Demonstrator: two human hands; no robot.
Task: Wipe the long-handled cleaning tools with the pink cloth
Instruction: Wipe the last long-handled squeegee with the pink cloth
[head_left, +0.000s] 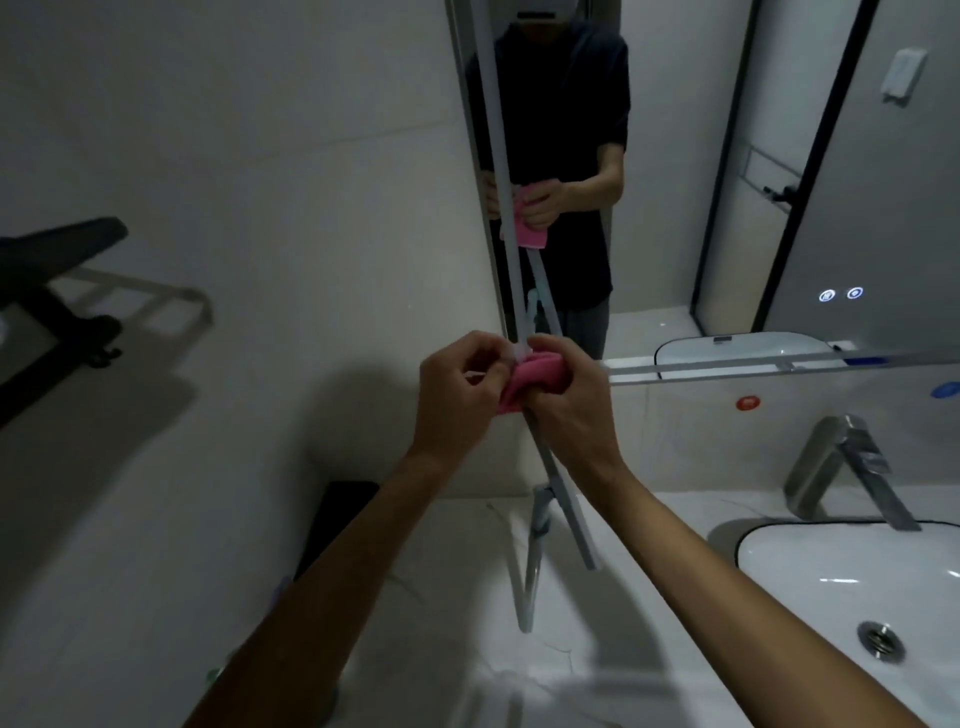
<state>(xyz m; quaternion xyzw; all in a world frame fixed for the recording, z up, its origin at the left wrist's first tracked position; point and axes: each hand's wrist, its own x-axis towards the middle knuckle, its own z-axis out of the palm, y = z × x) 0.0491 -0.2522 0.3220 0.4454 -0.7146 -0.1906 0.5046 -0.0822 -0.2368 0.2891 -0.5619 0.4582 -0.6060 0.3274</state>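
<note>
Worktop (597, 670) of pale marble fills your lower view, with a white sink (852, 587) at 4 o'clock and a mirror (727, 171) at 1 o'clock. Your right hand (566, 400) has its grip clamped on the pink cloth (524, 376) around the long-handled cleaning tool (558, 483), whose long axis runs from 12 down toward 5 o'clock. Your left hand (457, 392) pinches the handle just beside the cloth.

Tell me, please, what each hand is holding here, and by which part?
The right hand grips the pink cloth bunched round the tool's grey handle; the left hand pinches the handle's upper end.
</note>
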